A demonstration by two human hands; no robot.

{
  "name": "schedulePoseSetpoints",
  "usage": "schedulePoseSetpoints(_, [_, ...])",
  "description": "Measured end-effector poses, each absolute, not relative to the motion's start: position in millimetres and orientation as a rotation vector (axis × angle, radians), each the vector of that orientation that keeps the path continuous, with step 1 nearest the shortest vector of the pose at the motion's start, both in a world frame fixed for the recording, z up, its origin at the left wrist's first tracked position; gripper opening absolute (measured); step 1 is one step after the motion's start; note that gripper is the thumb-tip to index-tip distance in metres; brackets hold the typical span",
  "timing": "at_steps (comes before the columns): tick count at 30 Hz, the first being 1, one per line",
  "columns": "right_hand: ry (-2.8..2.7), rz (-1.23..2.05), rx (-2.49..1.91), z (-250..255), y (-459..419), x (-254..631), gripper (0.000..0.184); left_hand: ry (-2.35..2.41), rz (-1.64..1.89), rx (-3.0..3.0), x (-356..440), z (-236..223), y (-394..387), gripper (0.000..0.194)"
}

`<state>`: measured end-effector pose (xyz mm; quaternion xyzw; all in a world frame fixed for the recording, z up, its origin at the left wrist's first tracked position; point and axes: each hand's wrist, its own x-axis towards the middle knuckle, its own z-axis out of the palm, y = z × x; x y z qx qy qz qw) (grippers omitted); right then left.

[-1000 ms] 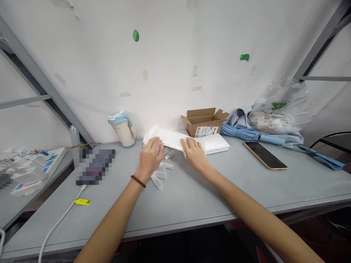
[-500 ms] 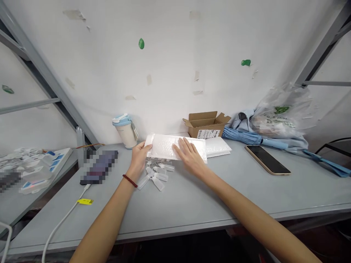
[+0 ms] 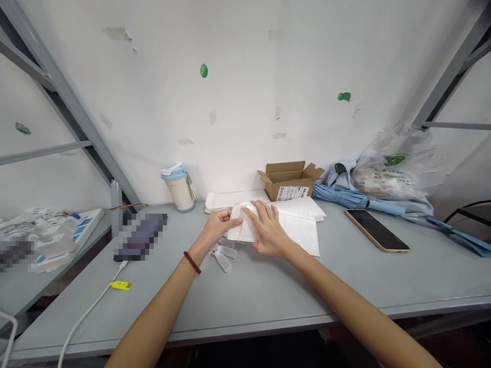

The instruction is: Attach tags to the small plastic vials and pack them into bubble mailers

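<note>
A white bubble mailer (image 3: 301, 234) is raised above the desk in both my hands, its bubbled surface facing me and its long side slanting down to the right. My left hand (image 3: 219, 229) pinches the left end between thumb and fingers. My right hand (image 3: 270, 231) curls over the same end, fingertips on its upper edge and close to the left thumb; part of the mailer passes behind this hand. Below lie several small translucent plastic pieces (image 3: 223, 259), partly covered by my left hand and the mailer.
Behind the mailer lie white envelopes (image 3: 238, 198), beside an open cardboard box (image 3: 289, 185). A lidded cup (image 3: 180, 190) stands by the wall. Rightward are a blue umbrella (image 3: 339, 192), a plastic bag (image 3: 399, 168) and a phone (image 3: 378, 230). A blurred device (image 3: 141, 237) with a white cable lies left.
The mailer has come closer and tilted down to the right, uncovering white envelopes behind. My left hand has moved right, and my right hand has curled round the mailer's left end.
</note>
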<state>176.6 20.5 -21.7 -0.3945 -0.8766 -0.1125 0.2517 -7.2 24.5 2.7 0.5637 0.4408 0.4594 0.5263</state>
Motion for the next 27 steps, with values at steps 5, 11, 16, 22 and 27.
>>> schedulePoseSetpoints(5, [-2.34, -0.302, -1.016, -18.7, 20.9, 178.5, 0.081, 1.227, 1.135, 1.522, -6.7, -4.7, 29.1, 0.036])
schedulePoseSetpoints(11, [-2.333, -0.196, -1.004, -18.7, 27.1, 182.8, 0.079, 1.44, 1.109, 1.786, -9.7, -11.0, 33.0, 0.034])
schedulePoseSetpoints(16, [-2.397, -0.145, -1.083, -24.4, 35.3, 188.5, 0.087, 1.279, 1.049, 1.71, -10.2, -8.8, 32.0, 0.03])
schedulePoseSetpoints(22, [-2.349, -0.15, -1.102, -24.4, 35.4, 187.5, 0.08, 1.267, 1.048, 1.708, -10.6, -6.8, 30.7, 0.03])
schedulePoseSetpoints(27, [-2.268, -0.262, -1.16, -24.5, 38.8, 187.2, 0.071, 1.354, 1.079, 1.705, -18.3, -0.7, 32.9, 0.032])
